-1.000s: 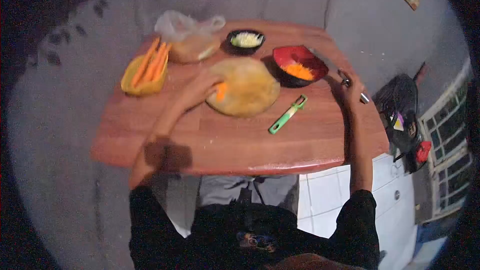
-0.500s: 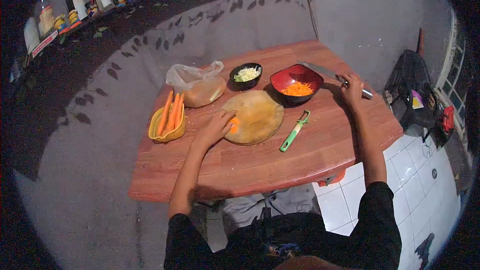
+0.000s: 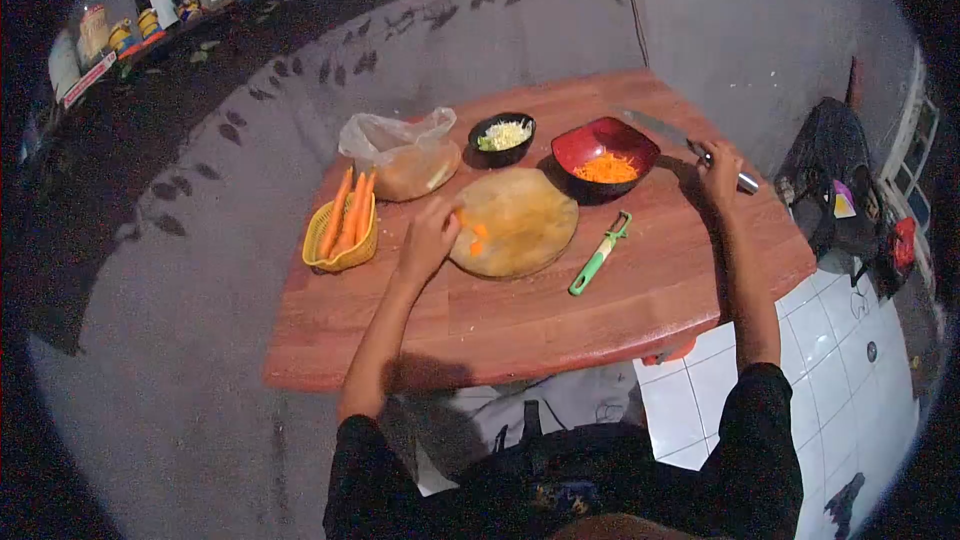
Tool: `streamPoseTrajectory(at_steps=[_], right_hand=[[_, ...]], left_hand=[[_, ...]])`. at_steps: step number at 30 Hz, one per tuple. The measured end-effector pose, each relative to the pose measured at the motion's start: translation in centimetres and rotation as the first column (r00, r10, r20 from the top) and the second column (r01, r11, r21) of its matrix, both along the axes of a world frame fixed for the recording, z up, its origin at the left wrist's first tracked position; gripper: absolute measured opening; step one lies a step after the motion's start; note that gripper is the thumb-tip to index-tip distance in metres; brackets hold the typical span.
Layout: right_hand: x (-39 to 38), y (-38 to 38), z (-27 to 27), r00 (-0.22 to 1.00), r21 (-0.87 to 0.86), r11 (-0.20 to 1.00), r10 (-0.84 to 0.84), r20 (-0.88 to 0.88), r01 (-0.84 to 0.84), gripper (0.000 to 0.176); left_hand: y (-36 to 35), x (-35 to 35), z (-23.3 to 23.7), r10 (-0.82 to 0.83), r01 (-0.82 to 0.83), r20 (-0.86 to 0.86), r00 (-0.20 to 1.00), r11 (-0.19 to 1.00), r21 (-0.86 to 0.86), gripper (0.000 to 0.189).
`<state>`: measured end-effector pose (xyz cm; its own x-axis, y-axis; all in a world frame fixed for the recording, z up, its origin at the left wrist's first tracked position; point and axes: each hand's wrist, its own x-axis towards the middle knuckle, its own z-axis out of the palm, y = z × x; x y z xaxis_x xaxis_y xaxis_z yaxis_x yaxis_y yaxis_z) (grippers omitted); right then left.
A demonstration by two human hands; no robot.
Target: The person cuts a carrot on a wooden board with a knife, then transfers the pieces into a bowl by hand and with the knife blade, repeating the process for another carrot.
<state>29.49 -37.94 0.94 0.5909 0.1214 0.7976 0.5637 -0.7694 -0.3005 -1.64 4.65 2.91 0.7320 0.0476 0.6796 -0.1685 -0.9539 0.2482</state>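
Observation:
My left hand (image 3: 430,238) is at the left edge of the round wooden cutting board (image 3: 525,225), its fingers curled together. Whatever they may hold is hidden. Small carrot pieces (image 3: 477,240) lie on the board close to the fingertips. My right hand (image 3: 718,178) is closed around the handle of a knife (image 3: 655,127), whose blade points back and left behind the red and black bowl (image 3: 572,148). Shredded carrot (image 3: 607,169) lies in that bowl. A green-handled peeler (image 3: 600,255) rests on the table to the right of the board.
Whole carrots (image 3: 347,215) stand in a yellow basket (image 3: 315,252) on the left of the wooden table (image 3: 520,325). Behind the board are a clear plastic bag (image 3: 400,140) and a small black bowl (image 3: 503,155) of pale shreds. A dark bag (image 3: 835,170) hangs at the right.
My left hand has drawn back left from over the carrot pieces, and its fingers have curled, so more of the pieces show. The right hand remains on the knife. The view has shifted slightly.

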Motion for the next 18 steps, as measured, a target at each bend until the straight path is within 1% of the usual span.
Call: streamPoseTrajectory(at_steps=[1,2,3,4,5,6,7,8,9,10,11,12,13,14,15,17,18], right_hand=[[0.9,-0.3,-0.5,0.998,0.012,1.0,0.007,0.059,-0.008,0.041],[1.9,-0.5,-1.0,0.994,0.01,1.0,0.015,0.11,-0.017,0.042],[2.9,-0.7,-1.6,0.988,0.0,1.0,0.026,0.152,-0.026,0.042],[1.9,-0.6,-0.8,0.998,-0.035,0.999,0.013,0.062,-0.011,0.042],[0.8,-0.5,0.6,1.0,-0.074,0.997,-0.007,-0.025,0.005,0.042],[1.4,-0.5,0.2,0.998,-0.101,0.995,-0.008,-0.06,0.002,0.042],[2.1,-0.4,-0.3,0.998,-0.09,0.994,-0.064,-0.004,0.063,0.041],[2.1,-0.7,-0.8,0.99,-0.072,0.989,-0.124,0.063,0.128,0.039],[1.7,-1.1,-0.7,0.99,-0.096,0.986,-0.129,0.047,0.133,0.039],[1.2,-1.1,0.2,0.998,-0.056,0.996,-0.061,0.036,0.063,0.038],[0.8,-1.0,1.3,1.0,-0.013,1.0,0.009,0.028,-0.009,0.038],[0.3,-0.8,2.3,1.0,-0.036,0.999,0.01,0.009,-0.01,0.038],[-0.4,-0.4,3.1,1.0,0.024,0.999,0.024,-0.018,-0.023,0.038],[-0.8,-0.3,3.5,0.998,0.09,0.995,0.037,-0.046,-0.033,0.038],[-0.3,-0.4,2.8,0.997,0.078,0.996,0.036,-0.067,-0.031,0.038],[1.0,-0.9,2.9,0.994,0.048,0.996,0.071,0.082,-0.075,0.041],[-1.4,0.0,4.7,1.0,0.003,1.0,0.001,0.011,-0.001,0.04]], left_hand=[[-0.2,0.2,0.2,0.039,-0.035,0.036,0.999,0.995,-0.09,0.019],[-0.1,0.6,-0.1,0.042,-0.041,0.005,0.999,0.994,-0.105,0.019],[0.2,1.2,-1.0,0.006,-0.021,-0.048,0.999,0.95,-0.31,0.018],[0.1,1.6,-2.1,-0.034,-0.019,-0.096,0.995,0.861,-0.508,0.017],[-1.0,1.5,-1.7,-0.043,-0.044,-0.136,0.99,0.814,-0.579,0.018],[-2.6,1.4,-0.6,-0.053,-0.071,-0.172,0.984,0.763,-0.642,0.019],[-3.9,1.3,-0.2,-0.058,-0.093,-0.205,0.977,0.748,-0.657,0.019],[-5.2,1.6,0.3,-0.135,0.01,-0.14,0.981,0.755,-0.656,0.02],[-6.1,2.2,0.7,-0.211,0.117,-0.067,0.975,0.75,-0.652,0.022],[-6.3,2.9,0.8,-0.234,0.089,-0.149,0.961,0.77,-0.632,0.021],[-6.6,3.5,0.9,-0.241,0.084,-0.157,0.958,0.756,-0.65,0.021],[-6.7,4.1,0.7,-0.278,0.077,-0.19,0.942,0.727,-0.682,0.021],[-6.7,4.4,0.6,-0.315,0.064,-0.224,0.923,0.696,-0.716,0.02],[-6.6,4.7,0.6,-0.281,0.052,-0.252,0.926,0.756,-0.652,0.02],[-5.8,5.1,-1.0,-0.285,0.039,-0.267,0.921,0.748,-0.662,0.02],[-4.5,5.7,-3.1,-0.248,-0.041,-0.336,0.908,0.748,-0.662,0.019],[-4.4,5.6,-3.9,-0.255,-0.048,-0.349,0.902,0.743,-0.667,0.019]])
